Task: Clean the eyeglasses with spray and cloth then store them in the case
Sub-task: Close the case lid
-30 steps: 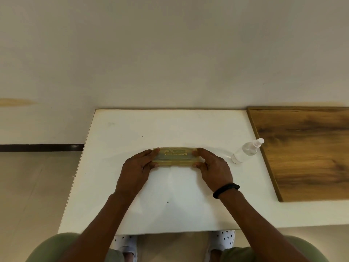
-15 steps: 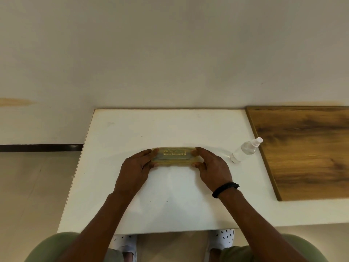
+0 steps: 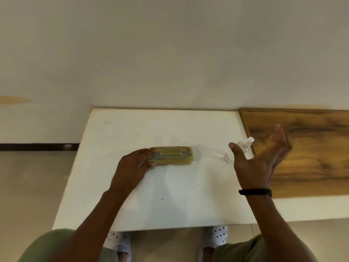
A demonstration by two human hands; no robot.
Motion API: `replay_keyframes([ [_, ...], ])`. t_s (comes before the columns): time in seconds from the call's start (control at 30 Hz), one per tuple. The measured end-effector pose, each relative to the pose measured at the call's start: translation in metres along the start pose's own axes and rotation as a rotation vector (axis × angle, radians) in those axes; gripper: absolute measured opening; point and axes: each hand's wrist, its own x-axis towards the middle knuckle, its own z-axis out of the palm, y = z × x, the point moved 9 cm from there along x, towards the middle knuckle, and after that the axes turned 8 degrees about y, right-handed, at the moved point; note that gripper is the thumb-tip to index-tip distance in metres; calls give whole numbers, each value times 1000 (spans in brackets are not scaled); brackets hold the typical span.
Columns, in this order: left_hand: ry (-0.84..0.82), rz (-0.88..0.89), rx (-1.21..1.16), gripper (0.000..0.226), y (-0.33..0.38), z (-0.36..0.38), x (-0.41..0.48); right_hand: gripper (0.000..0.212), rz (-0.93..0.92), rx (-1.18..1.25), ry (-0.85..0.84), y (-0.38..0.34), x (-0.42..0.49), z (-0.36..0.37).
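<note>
A closed, translucent yellow eyeglass case (image 3: 173,155) with gold lettering lies flat in the middle of the white table (image 3: 170,195). My left hand (image 3: 135,168) grips the case's left end with thumb and fingers. My right hand (image 3: 260,159) hovers above the table to the right, palm up, fingers spread, holding nothing. A small clear spray bottle (image 3: 243,143) with a white nozzle lies on its side behind that hand, partly hidden by the thumb. No eyeglasses or cloth are visible outside the case.
A brown wooden board (image 3: 311,152) covers the table's right part, its edge next to the bottle. A plain wall (image 3: 170,53) rises directly behind the table. The table's left edge drops to a beige floor (image 3: 34,186).
My right hand has let go of the case's right end and swung up and to the right, over the spray bottle. My left hand stays on the case.
</note>
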Motion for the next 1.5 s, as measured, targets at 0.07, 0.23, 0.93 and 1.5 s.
replay_keyframes([
  [0.07,3,4,11,47,0,0,1,110,261,26,-110,30,-6,11],
  [0.23,9,13,48,48,0,-1,1,99,638,78,-370,76,-29,44],
  [0.93,-6,7,46,49,5,-2,2,25,321,44,-563,21,-52,96],
  [1.5,13,16,77,50,6,-2,2,40,263,-2,-605,20,-76,111],
])
